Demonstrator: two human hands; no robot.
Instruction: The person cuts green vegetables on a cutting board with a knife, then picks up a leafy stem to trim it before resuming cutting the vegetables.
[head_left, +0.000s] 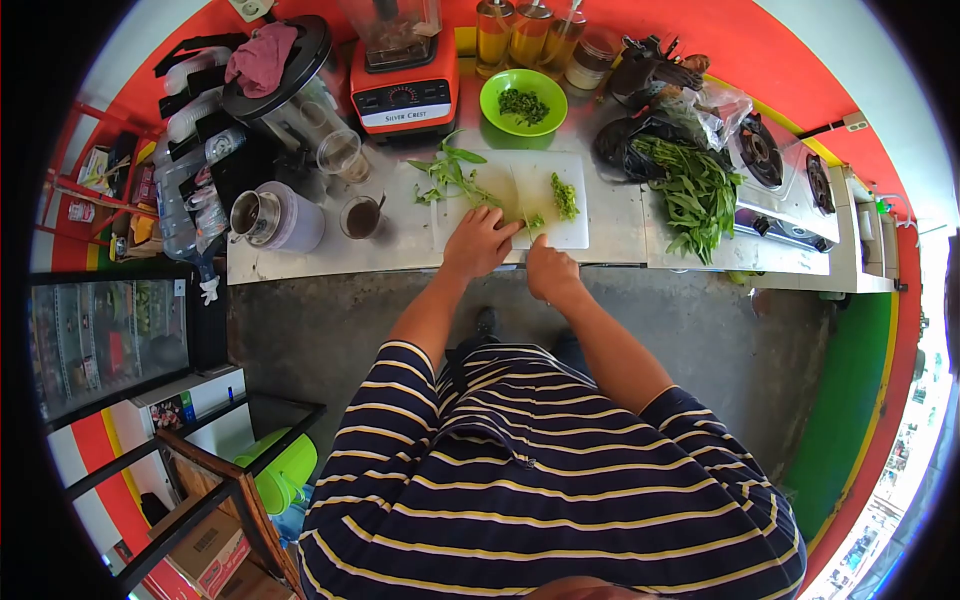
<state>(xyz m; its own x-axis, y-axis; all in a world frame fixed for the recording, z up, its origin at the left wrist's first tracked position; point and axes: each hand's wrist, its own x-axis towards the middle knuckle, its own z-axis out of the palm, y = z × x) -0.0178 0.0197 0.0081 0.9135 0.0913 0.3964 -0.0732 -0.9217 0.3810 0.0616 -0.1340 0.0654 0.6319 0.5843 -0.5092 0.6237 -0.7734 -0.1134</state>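
Note:
On a white cutting board (512,172) at the counter's front edge, my left hand (480,243) presses down with bent fingers on a bunch of leafy green stems (452,180), whose leaves spread to the left. My right hand (552,272) is closed around the handle of a knife (517,192); its thin blade points away from me across the board and is hard to make out. A few cut pieces (535,220) lie by the blade. Farther right is a small pile of chopped greens (565,197).
Behind the board stands a green bowl (490,103) with chopped greens. A red blender (404,97), a glass with a dark drink (361,217) and a metal-topped jug (290,222) are leftward. A large leafy bunch (697,195) lies right, beside a gas stove (785,215).

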